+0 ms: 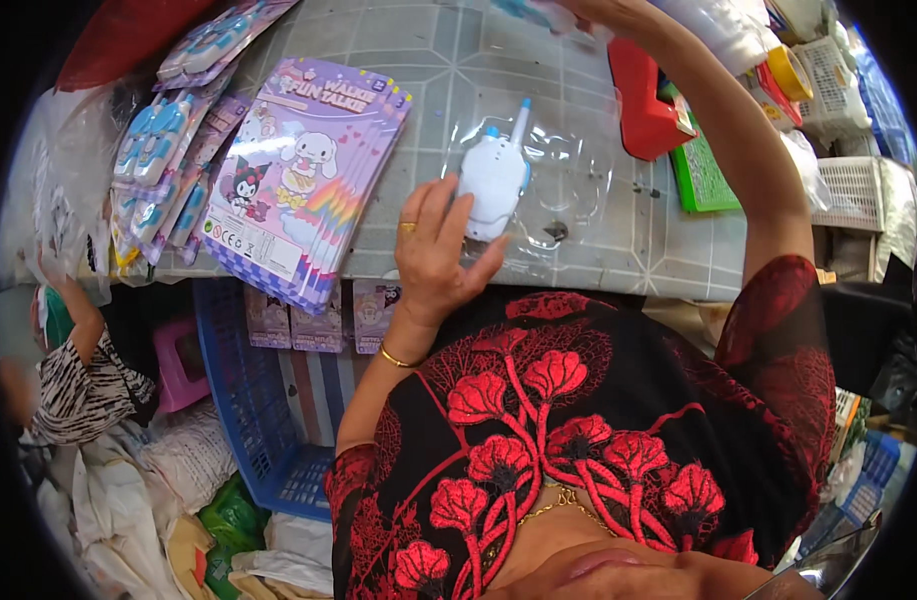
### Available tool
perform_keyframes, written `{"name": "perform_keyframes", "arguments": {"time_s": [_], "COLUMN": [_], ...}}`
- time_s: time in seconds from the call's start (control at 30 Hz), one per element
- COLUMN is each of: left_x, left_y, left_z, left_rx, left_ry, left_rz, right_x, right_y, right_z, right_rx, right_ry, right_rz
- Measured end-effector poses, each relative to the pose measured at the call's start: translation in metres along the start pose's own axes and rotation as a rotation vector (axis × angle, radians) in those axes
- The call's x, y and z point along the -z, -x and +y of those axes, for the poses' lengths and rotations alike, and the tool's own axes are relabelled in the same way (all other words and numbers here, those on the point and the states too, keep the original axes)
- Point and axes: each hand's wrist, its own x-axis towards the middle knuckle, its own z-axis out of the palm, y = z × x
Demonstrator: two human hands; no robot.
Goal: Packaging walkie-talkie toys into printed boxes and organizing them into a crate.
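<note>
A toy walkie-talkie (pixel 492 182), white with light blue edges and an antenna, lies in a clear plastic blister shell (pixel 568 190) on the table. My left hand (pixel 440 240) rests against its lower left side, fingers stretched out and thumb apart. My right arm reaches to the far edge of the view. There my right hand (pixel 603 12) is blurred and partly cut off, next to a light blue object (pixel 528 12) in what looks like clear plastic. Left of my left hand lies a fanned stack of purple printed backing cards (pixel 303 170).
Packaged blue toys (pixel 158 135) are piled at the left of the grey tiled table (pixel 428 70). A red tool (pixel 646 105) and a green tray (pixel 703 170) stand at the right. Below the table edge is a blue basket (pixel 248 400). Another person's patterned sleeve (pixel 83 395) shows far left.
</note>
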Motion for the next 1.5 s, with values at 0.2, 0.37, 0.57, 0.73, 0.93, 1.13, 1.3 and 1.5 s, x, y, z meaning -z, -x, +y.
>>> {"name": "perform_keyframes", "arguments": {"time_s": [0.2, 0.37, 0.57, 0.73, 0.93, 1.13, 1.3, 1.5], "left_x": [0.007, 0.021, 0.004, 0.01, -0.011, -0.044, -0.057, -0.025], "left_y": [-0.013, -0.015, -0.021, -0.021, -0.029, -0.027, -0.022, -0.025], "left_z": [0.007, 0.053, 0.05, 0.057, 0.074, 0.064, 0.046, 0.031], "left_rx": [-0.081, 0.339, 0.218, 0.5, 0.629, -0.164, -0.385, -0.431], "left_ry": [0.019, 0.578, 0.4, 0.862, 1.215, 0.143, -0.193, -0.162], "left_rz": [0.05, -0.097, -0.111, -0.096, -0.209, -0.285, -0.431, -0.478], "right_x": [-0.028, -0.107, -0.179, -0.185, -0.165, -0.111, -0.1, -0.135], "right_y": [0.161, 0.219, 0.224, 0.229, 0.226, 0.235, 0.219, 0.18], "right_z": [0.011, 0.006, -0.006, 0.0, 0.025, 0.057, 0.061, 0.069], "right_rx": [0.161, 0.259, 0.435, 0.375, 0.212, 0.233, 0.14, 0.116], "right_ry": [-0.382, -0.496, -0.208, -0.514, -0.9, -0.658, -0.477, -0.312], "right_rz": [-0.121, 0.106, 0.409, 0.322, 0.247, 0.472, 0.399, 0.548]}}
